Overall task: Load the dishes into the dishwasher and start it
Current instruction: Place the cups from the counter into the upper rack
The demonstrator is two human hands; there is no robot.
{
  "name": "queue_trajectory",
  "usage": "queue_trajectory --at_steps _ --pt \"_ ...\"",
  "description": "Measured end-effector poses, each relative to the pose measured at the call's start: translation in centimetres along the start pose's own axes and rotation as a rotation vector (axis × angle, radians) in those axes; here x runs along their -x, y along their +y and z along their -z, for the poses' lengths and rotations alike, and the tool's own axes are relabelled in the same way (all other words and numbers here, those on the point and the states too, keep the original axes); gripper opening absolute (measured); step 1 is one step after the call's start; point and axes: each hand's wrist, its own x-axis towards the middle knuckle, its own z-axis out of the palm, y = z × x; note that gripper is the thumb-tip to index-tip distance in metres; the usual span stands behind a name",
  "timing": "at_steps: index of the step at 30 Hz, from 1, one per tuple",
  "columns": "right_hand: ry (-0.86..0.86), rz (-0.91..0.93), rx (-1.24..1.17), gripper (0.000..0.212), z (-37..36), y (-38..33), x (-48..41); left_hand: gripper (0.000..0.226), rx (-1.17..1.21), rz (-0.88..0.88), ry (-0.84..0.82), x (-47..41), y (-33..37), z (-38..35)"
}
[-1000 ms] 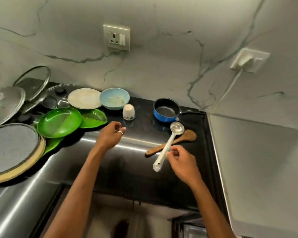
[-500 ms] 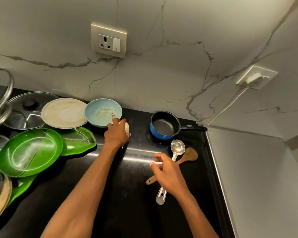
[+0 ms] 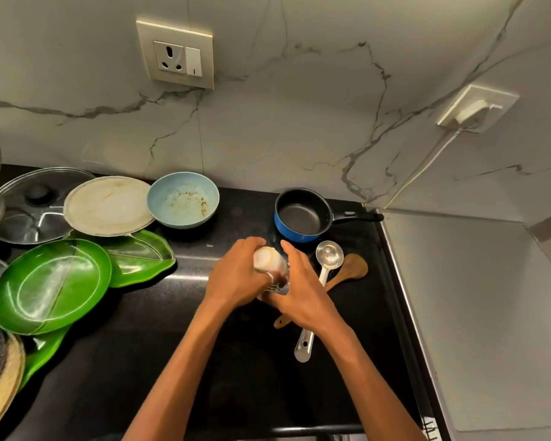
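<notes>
Now between both hands [image 3: 236, 275], cup [image 3: 269, 259]

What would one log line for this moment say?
left hand: holds small white cup | right hand: meets cup, grip unclear | steel ladle, wooden spatula, blue saucepan: on counter

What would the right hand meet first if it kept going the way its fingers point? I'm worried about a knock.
The right hand points up-left toward the wall. First in line is the small white cup held in the left hand, already at its fingertips; beyond that, probably bare counter, though depth is unclear.
</notes>
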Motion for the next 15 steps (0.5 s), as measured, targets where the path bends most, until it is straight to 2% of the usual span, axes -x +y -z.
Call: queue_trajectory --at_steps 3,7,9,12,15 --pt "0.074 -0.006 0.028 0.099 0.4 1.0 0.4 0.085 -0.005 -0.021 -0.036 0.9 1.8 -0.4" --pt "0.171 -0.012 0.069 0.089 1.7 3.1 2.3 0.085 -0.008 -0.118 -0.122 1.3 3.7 -1.9" --pt "0.233 -0.044 0.044 0.077 2.7 4.0 3.8 0.079 0.035 -0.174 -0.180 1.5 4.7 -3.2" --pt "0.378 -0.191 -0.124 0.060 4.5 6.7 7.1 0.060 0.127 -0.225 -0.188 2.3 7.0 -6.3" --pt "0.597 -0.358 -0.263 0.064 6.0 10.8 12.2 0.051 0.171 -0.300 -0.206 4.1 9.6 -10.2"
